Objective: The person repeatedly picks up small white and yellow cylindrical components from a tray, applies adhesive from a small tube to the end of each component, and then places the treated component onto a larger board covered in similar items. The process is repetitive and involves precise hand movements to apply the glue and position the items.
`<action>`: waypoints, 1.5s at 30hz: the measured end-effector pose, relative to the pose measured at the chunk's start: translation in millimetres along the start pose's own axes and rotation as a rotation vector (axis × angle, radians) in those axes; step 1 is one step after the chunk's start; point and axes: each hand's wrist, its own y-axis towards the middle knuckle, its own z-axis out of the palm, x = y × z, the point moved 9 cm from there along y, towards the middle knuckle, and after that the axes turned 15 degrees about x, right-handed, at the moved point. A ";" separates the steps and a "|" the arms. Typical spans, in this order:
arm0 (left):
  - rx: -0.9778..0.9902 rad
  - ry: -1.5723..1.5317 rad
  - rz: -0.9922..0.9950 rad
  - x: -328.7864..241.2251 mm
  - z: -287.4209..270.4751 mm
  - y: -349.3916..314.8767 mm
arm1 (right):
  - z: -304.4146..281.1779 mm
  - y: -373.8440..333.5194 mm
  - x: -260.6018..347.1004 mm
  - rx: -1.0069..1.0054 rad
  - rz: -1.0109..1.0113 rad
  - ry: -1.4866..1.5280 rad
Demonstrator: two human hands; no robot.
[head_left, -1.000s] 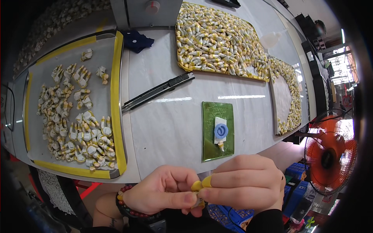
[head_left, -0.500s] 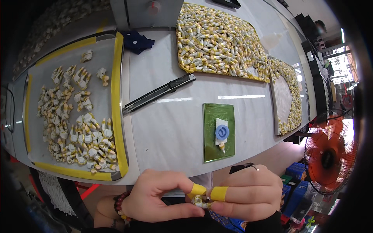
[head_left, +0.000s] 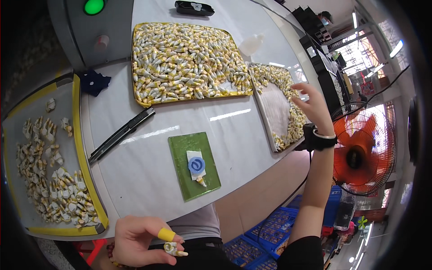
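Low in front of me, my left hand (head_left: 146,240) pinches a small white assembled piece (head_left: 171,247) with a round opening and a peach tip sticking out. Yellow tape wraps one of its fingers. My right hand (head_left: 312,105) reaches far right over a shallow tray (head_left: 266,123) of small white, yellow and peach cone-shaped pieces (head_left: 297,119). Its fingers are apart, close to the pieces along the tray's far side. On the table between the hands lies a green mat (head_left: 207,180), bearing a white pad with a round blue piece (head_left: 196,165) and one cone-shaped piece (head_left: 201,181).
A larger yellow-edged tray (head_left: 136,85) full of cone-shaped pieces lies at the back. At left, a yellow-taped tray (head_left: 83,148) holds many assembled pieces. A black utility knife (head_left: 121,134) lies between. An orange fan (head_left: 357,157) stands right, beyond the table edge.
My right hand has left the left hand and stretched out to the right-hand tray. The left hand keeps the white piece. The view has swung toward the right.
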 end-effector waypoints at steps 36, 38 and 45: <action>-0.131 0.036 -0.026 3.9 -14.7 -5.7 | 34.6 -2.8 76.0 0.105 -0.182 0.841; -0.078 0.005 -0.009 5.1 -13.6 -5.7 | 42.9 -23.8 111.3 0.224 -0.253 0.821; -0.041 0.005 -0.023 3.7 -10.4 -5.1 | 67.0 -60.4 213.1 0.348 -0.602 0.423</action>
